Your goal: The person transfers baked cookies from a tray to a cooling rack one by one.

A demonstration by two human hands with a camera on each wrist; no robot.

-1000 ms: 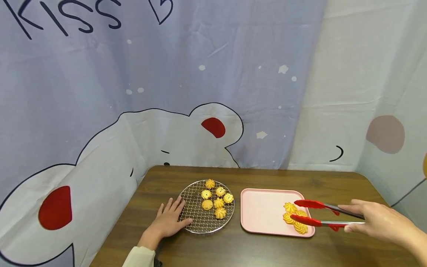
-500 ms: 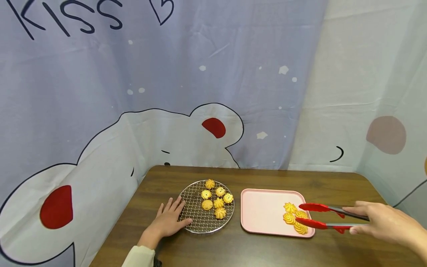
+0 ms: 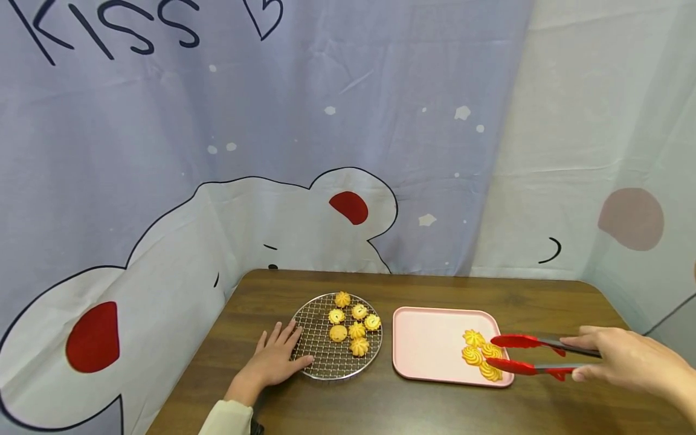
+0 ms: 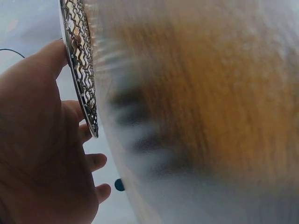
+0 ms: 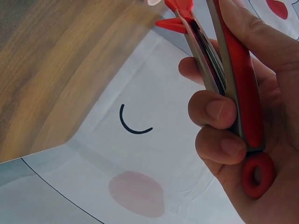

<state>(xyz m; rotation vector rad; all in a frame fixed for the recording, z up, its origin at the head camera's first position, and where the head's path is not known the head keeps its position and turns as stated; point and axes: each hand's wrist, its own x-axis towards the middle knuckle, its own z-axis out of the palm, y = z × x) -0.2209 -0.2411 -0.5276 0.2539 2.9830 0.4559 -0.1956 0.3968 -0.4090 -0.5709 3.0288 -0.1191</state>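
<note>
Cloth (image 3: 424, 151) hangs behind the table (image 3: 380, 411). On the table: rack (image 3: 326, 362) left, tray (image 3: 426, 344) right of it, small gap between. Seven cookies (image 3: 356, 330) sit on the rack, mostly its right half; four cookies (image 3: 472, 356) bunch at the tray's right end. Left hand (image 3: 274, 362) is at the rack's left rim. Tongs (image 3: 513, 366) reach in from the right, tips by the four cookies; right hand (image 3: 625, 356) is right of the tray.

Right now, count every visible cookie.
11: 7 cookies on the round rack, middle to right; 4 cookies clustered at the right end of the pink tray. None seems wholly hidden.
</note>
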